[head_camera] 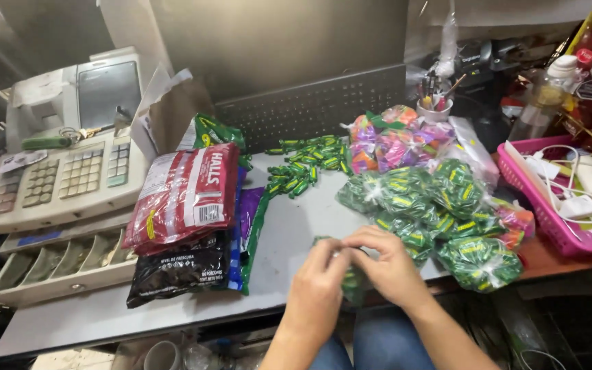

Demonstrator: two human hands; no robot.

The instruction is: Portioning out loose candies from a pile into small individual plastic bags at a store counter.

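Grey surface (289, 226) taken as landmark. Cash register (63, 157) with open drawer seen at its left end; glossy red and black candy bags (183, 199) stacked beside. Loose green wrapped candies (303, 168) scattered at back. Knotted clear bags of green candies (433, 205) heaped at right; pink basket (549, 205) beyond. At front edge, small clear bag of green candies (352, 277) pinched by left hand (316, 288) and right hand (388, 264), fingers closed on its top.
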